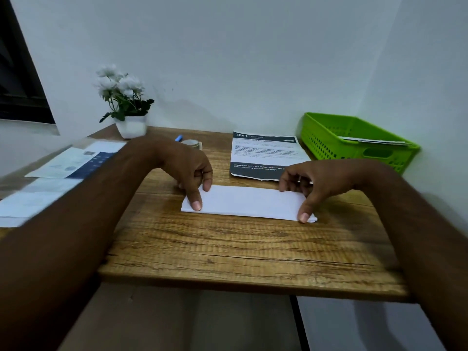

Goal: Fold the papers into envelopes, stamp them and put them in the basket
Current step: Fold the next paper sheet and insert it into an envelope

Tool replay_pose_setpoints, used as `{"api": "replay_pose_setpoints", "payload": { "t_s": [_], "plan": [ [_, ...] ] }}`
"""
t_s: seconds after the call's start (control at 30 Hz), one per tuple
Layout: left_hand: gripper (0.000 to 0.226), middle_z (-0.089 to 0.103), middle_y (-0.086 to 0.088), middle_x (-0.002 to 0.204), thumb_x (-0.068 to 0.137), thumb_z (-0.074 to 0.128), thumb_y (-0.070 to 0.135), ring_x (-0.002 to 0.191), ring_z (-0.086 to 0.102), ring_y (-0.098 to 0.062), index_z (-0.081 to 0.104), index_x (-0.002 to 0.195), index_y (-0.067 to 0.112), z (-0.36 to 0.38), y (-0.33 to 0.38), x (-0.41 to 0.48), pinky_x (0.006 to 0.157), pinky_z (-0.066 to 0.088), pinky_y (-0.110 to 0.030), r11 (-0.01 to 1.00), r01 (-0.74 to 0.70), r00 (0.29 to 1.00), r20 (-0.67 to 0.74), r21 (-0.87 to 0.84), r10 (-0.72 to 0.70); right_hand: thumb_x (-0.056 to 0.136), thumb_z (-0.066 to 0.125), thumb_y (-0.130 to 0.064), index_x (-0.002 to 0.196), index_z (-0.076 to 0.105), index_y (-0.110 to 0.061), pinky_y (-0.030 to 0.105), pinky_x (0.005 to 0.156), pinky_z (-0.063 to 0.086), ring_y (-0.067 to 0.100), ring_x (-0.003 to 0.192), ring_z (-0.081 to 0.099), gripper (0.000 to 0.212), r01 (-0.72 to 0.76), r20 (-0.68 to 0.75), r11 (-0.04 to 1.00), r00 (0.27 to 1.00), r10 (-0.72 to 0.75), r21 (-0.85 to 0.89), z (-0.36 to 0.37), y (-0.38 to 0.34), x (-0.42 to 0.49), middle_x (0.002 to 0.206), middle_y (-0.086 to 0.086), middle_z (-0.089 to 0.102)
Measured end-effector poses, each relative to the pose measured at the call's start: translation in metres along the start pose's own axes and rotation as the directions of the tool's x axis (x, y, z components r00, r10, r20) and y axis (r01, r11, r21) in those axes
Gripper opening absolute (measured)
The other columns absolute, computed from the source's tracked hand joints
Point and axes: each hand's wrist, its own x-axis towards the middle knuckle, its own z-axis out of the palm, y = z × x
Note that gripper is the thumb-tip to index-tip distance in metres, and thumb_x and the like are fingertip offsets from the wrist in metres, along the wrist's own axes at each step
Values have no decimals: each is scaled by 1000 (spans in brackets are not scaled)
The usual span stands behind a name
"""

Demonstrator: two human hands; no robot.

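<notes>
Wooden desk (228,249) set in a pale-walled corner. Folded paper (248,202), a white strip, lies flat at mid-desk, long side running left to right.

Left grip (188,171), a bare hand, holds the strip's left end: thumb on the near corner, bent fingers down on the far edge. Right grip (316,183) holds the right end likewise, thumb on the near corner, fingers curled at the far edge.

Printed sheet (263,154) lies just behind the strip, its near edge partly hidden by the right grip. Green basket (329,145) stands at the far right against the wall, with white papers (374,141) inside.

A small round object (191,143) and a blue-tipped item (178,138) sit behind the left grip; their kind is unclear. Loose printed papers (63,168) cover the desk's left side. Potted white flowers (119,84) stand at the far left by the wall.
</notes>
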Motion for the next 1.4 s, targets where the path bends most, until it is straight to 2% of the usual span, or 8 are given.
{"api": "replay_pose_setpoints", "payload": {
  "t_s": [0.2,0.33,0.5,0.63,0.8,0.93,1.23,1.4],
  "plan": [
    [30,57,15,49,71,80,23,57,49,-3,59,91,18,-2,-5,-3,60,40,-18,1000,12,1000,-10,-11,-12,52,91,-20,101,61,-25,16,62,43,2,67,56,58,-90,-6,995,996,91,43,-11,19,-11,85,-5,63],
    [26,56,9,57,73,76,33,52,47,-3,60,80,14,1,-7,0,50,38,-16,992,-64,990,-136,-105,50,62,85,-33,91,65,-22,21,64,42,3,63,53,37,39,-162,993,987,-21,108,-8,23,-8,77,-2,63],
    [31,53,1,58,76,76,34,53,45,-10,64,82,7,6,-8,8,46,36,-14,974,-209,925,-341,-92,166,82,77,-24,88,68,-25,17,61,42,-1,62,50,11,238,-370,971,904,-213,24,2,15,12,72,-17,63],
    [24,52,13,47,79,75,30,47,46,-2,65,85,8,13,-5,18,47,34,-9,961,-271,888,-399,-56,228,84,75,-25,91,71,-21,15,60,41,1,64,52,9,343,-443,939,845,-301,17,16,3,25,75,-19,65],
    [19,55,10,51,83,73,24,47,48,-3,67,86,7,18,-4,26,48,34,-11,939,-340,843,-458,-51,280,86,73,-27,92,72,-20,12,60,39,2,68,53,10,369,-468,929,824,-320,15,25,-4,31,81,-10,67],
    [22,57,2,58,84,71,28,49,48,-4,67,91,7,19,-2,28,48,36,-12,944,-329,847,-454,-39,277,86,73,-28,93,73,-23,13,62,38,1,68,52,8,357,-441,934,835,-329,-20,30,-4,36,79,-16,65],
    [19,58,3,59,83,72,27,49,47,-2,68,88,9,22,-2,30,48,35,-12,940,-341,817,-502,-26,283,84,68,-40,89,71,-31,38,69,50,8,74,58,10,303,-486,947,814,-318,-111,38,-5,40,85,-17,68],
    [14,56,8,60,83,72,28,51,47,0,69,86,15,27,-4,22,48,35,-12,950,-312,785,-555,29,275,80,63,-50,87,70,-34,44,69,51,10,75,59,18,297,-556,944,765,-325,-143,40,-17,43,82,-17,67]
  ]
}}
